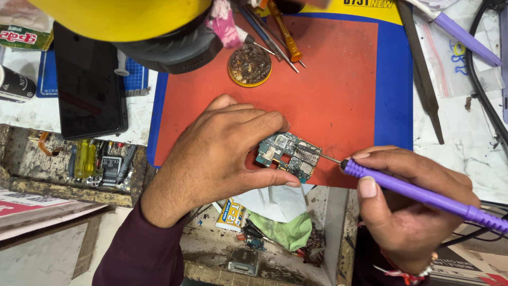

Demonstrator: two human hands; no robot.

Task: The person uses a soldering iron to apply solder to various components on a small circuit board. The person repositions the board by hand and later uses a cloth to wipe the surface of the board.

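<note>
My left hand [222, 153] pinches a small green phone circuit board [288, 154] by its left side and lower edge, holding it at the front edge of the red work mat [328, 79]. My right hand [407, 206] grips a purple-handled soldering iron [423, 193] like a pen. Its thin metal tip [320, 154] touches the board's right side. A round tin of brown flux residue [250, 64] sits on the mat behind my left hand.
A black phone [90, 85] lies face down at the left. Several tools [280, 32] lie at the mat's far edge, and a dark file [423, 74] lies to the right. An open drawer [100, 164] of small tools sits below left. Rags [280, 228] lie under the bench edge.
</note>
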